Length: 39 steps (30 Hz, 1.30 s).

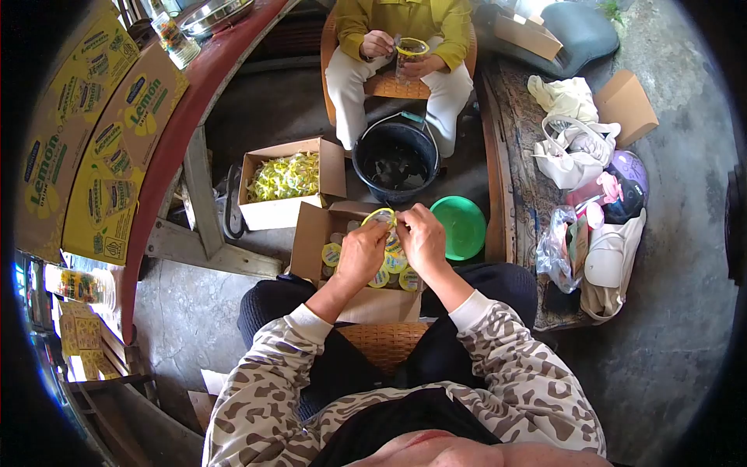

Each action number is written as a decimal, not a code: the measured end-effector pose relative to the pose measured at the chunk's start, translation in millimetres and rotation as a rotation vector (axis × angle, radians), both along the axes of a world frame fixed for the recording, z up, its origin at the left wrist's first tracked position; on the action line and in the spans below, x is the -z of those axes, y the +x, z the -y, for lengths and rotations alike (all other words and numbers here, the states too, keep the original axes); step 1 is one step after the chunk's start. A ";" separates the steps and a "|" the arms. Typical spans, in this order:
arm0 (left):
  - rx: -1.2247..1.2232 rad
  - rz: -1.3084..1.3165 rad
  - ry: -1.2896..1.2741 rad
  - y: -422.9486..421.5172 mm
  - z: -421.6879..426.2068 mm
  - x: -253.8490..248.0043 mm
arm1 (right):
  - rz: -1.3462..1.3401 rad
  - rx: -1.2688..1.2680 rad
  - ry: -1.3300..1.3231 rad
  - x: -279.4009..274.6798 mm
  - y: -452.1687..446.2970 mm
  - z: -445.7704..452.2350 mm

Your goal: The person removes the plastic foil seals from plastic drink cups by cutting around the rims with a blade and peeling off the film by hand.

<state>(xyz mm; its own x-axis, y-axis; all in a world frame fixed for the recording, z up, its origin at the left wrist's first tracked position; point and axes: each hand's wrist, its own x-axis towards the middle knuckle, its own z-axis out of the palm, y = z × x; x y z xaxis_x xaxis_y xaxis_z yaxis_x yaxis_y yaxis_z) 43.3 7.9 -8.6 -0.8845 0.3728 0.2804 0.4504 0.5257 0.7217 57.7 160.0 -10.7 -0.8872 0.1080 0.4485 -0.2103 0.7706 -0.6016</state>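
Above an open carton (311,241) of lidded cups, my left hand (363,251) is closed on a clear plastic cup with a yellow rim (380,214). My right hand (421,239) is closed at the right side of that rim, with its fingertips pinched; what they pinch is too small to tell. Below my hands, yellow-and-white lids marked Lemon (380,278) show inside the carton. The cup's lower part is mostly hidden by my fingers.
A box of yellow-white strips (286,177) stands behind left, a black bucket (395,159) ahead, a green basin (458,227) to the right. Opposite sits a person (405,31) holding another cup. Bags (572,156) lie on the right bench; Lemon cartons (117,156) stand left.
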 end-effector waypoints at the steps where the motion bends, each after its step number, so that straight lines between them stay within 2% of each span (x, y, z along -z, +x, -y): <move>1: 0.027 -0.028 0.018 1.8 -1.2 1.5 | -0.001 0.003 -0.001 3.8 -2.3 -2.2; 4: 0.017 -0.041 0.092 1.5 -5.4 1.6 | 0.051 0.013 -0.241 6.6 -7.8 -4.9; 8: -0.050 0.068 0.068 -2.9 -1.6 -16.9 | 0.063 -0.051 -0.226 -2.4 -3.0 -3.4; 11: -0.058 -0.052 0.052 -11.4 4.9 -3.6 | 0.087 -0.048 -0.167 -5.7 0.0 -1.4; 16: -0.121 0.003 0.003 -14.6 7.7 -8.8 | -0.077 -0.031 -0.076 -9.9 1.7 0.1; 23: -0.129 -0.016 -0.028 -14.3 7.3 -9.0 | -0.138 -0.090 0.029 -21.4 10.5 8.5; 29: -0.089 -0.020 -0.088 -8.4 1.8 -1.7 | -0.098 -0.059 0.104 -7.8 7.7 10.9; 33: -0.048 -0.015 -0.065 0.6 -4.4 4.4 | -0.022 -0.024 0.074 5.6 -3.0 2.7; 35: -0.047 -0.021 -0.049 -0.1 -4.6 6.2 | 0.036 0.014 -0.146 8.0 -5.2 -0.6; 39: -0.089 -0.012 -0.073 -8.8 4.1 -2.4 | -0.015 -0.005 -0.076 -3.4 4.0 1.1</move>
